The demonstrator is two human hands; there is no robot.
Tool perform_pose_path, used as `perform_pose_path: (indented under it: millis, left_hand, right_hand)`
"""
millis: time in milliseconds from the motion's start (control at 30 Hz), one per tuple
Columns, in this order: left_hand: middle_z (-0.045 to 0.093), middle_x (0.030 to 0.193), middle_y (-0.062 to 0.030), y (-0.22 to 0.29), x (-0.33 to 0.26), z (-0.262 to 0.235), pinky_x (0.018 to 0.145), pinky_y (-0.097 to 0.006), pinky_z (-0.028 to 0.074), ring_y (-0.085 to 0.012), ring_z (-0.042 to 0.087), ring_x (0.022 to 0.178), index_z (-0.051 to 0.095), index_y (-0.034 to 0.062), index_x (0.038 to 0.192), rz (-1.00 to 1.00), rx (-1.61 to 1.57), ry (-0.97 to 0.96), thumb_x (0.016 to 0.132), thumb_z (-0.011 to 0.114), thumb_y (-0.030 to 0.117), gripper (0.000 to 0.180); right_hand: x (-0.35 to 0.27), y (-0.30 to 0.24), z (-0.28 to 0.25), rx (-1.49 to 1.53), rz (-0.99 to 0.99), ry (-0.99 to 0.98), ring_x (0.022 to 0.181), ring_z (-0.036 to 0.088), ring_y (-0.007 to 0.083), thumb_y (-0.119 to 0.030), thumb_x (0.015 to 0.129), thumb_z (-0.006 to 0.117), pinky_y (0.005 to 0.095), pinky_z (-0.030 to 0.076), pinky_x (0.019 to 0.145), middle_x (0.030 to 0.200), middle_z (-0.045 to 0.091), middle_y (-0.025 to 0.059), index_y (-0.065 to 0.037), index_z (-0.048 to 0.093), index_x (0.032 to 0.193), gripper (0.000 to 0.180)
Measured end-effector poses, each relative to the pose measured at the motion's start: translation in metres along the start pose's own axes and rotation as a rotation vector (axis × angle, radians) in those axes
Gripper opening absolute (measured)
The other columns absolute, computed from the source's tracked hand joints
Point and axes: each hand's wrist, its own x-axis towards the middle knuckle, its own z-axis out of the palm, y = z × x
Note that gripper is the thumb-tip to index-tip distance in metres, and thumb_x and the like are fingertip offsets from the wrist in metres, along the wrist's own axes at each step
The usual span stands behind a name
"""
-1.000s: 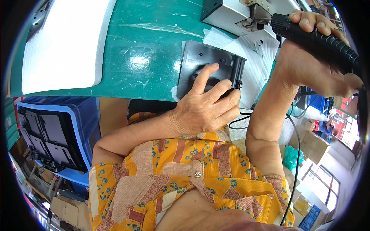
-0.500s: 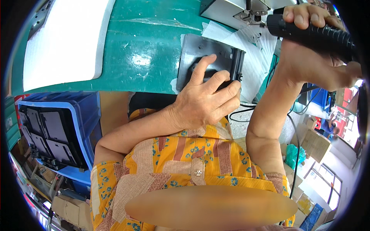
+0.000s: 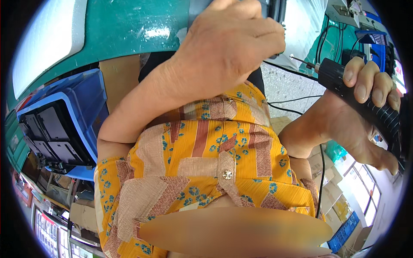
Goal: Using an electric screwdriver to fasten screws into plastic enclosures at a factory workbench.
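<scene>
My right hand point(image 3: 355, 112) is wrapped round a black electric screwdriver point(image 3: 332, 76), held out to the right over the floor. Its thin bit points left toward the table edge, and a small screw-like piece point(image 3: 291, 56) shows at the tip. At the top of the view my left hand point(image 3: 234, 41) lies over a black plastic panel point(image 3: 277, 10), with its fingers bent down around it. The hand and the picture's upper edge hide most of the panel. The screwdriver's tip is apart from the panel.
The panel lies on a green tabletop point(image 3: 129, 26), beside a thin white sheet point(image 3: 301, 28). A white foam sheet point(image 3: 47, 43) covers the table's left part. Below left, a blue crate point(image 3: 92, 109) holds several dark panels point(image 3: 56, 137). A black cable point(image 3: 322, 180) hangs at right.
The view has tilted down, so the table sits higher in it. The screwdriver has swung lower, its bit now showing. My left hand's fingers, spread before, are more bent.
</scene>
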Motion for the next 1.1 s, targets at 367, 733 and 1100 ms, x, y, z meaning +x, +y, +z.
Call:
perform_pose_path:
  millis: [367, 733, 1100]
  left_hand:
    - [0.066, 0.097, -0.0016, -0.004, -0.006, -0.003, 0.071, -0.035, 0.04, -0.0231, 0.055, 0.081, 0.066, 0.0075, 0.101, 0.033, -0.014, -0.006, 0.073, 0.071, 0.0, 0.029]
    - [0.064, 0.095, -0.0026, -0.01, -0.01, -0.001, 0.069, -0.035, 0.039, -0.0227, 0.053, 0.079, 0.066, 0.0067, 0.1, 0.044, -0.008, -0.015, 0.072, 0.071, -0.001, 0.03]
    - [0.064, 0.091, -0.0017, -0.013, -0.011, 0.005, 0.067, -0.034, 0.038, -0.0209, 0.051, 0.076, 0.067, 0.0062, 0.097, 0.068, 0.028, -0.01, 0.075, 0.071, 0.001, 0.023]
  right_hand:
    - [-0.005, 0.014, -0.009, -0.09, 0.053, -0.31, 0.085, 0.058, 0.0208, -0.097, 0.057, 0.066, 0.0394, 0.043, 0.079, 0.1, 0.061, 0.0036, -0.015, 0.067, 0.117, 0.102]
    - [-0.006, 0.019, -0.009, -0.143, 0.064, -0.359, 0.087, 0.06, 0.0211, -0.102, 0.058, 0.059, 0.04, 0.045, 0.081, 0.103, 0.063, 0.0041, -0.016, 0.067, 0.12, 0.105]
    - [-0.01, 0.019, 0.001, -0.176, 0.036, -0.356, 0.088, 0.06, 0.0226, -0.102, 0.058, 0.059, 0.0418, 0.045, 0.082, 0.105, 0.063, 0.0057, -0.015, 0.066, 0.121, 0.108]
